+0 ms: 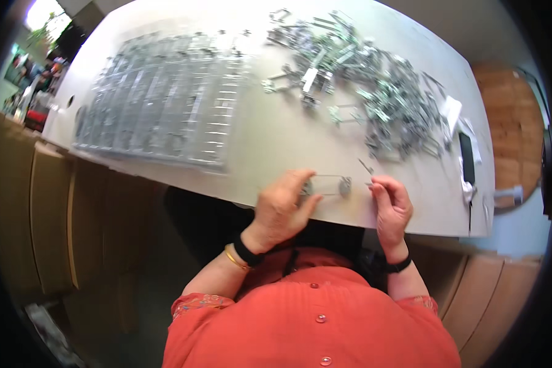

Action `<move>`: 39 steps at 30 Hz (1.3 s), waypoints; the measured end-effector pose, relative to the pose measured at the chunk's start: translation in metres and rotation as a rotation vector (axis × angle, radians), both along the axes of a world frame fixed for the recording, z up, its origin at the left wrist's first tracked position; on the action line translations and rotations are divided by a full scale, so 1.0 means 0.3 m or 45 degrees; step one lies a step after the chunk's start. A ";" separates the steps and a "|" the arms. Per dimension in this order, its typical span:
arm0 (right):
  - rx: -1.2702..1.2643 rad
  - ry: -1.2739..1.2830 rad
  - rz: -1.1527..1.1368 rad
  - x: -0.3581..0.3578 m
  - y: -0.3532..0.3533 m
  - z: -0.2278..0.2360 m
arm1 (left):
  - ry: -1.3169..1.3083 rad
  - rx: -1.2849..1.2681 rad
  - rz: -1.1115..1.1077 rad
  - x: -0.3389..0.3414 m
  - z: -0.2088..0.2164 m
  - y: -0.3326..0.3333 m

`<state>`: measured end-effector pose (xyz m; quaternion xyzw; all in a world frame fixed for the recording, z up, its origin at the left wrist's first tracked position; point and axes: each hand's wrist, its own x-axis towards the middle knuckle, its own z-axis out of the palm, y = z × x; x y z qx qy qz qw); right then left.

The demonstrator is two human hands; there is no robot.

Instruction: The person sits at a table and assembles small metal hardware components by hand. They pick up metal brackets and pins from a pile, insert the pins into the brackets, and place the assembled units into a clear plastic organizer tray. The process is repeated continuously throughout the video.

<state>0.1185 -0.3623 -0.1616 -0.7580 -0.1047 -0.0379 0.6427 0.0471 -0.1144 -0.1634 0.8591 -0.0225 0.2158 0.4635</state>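
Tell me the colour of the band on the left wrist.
Black wristband, with a gold bangle beside it; seen in the head view.

Small assembly workshop, by the look of it. Long pale worktable (270, 147) as landmark. On its far right, loose heap of small metal clips (374, 92); on its far left, same kind of parts laid out in neat rows (165, 98). Below the table's left edge, stacked brown cardboard boxes (49, 214). Beyond its right end, bare wooden floor (509, 116).
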 end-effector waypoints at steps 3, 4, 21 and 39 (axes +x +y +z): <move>0.065 -0.037 0.023 -0.013 -0.022 -0.008 | -0.078 0.013 -0.026 0.006 -0.006 -0.010; 0.139 0.042 0.034 -0.018 -0.010 -0.012 | -0.051 0.007 -0.029 0.007 -0.003 -0.009; -0.128 -0.109 0.034 -0.006 0.080 -0.001 | 0.025 -0.012 -0.084 0.018 0.007 0.003; -0.225 -0.185 0.023 -0.009 0.091 0.007 | -0.017 0.016 -0.081 0.020 0.004 0.005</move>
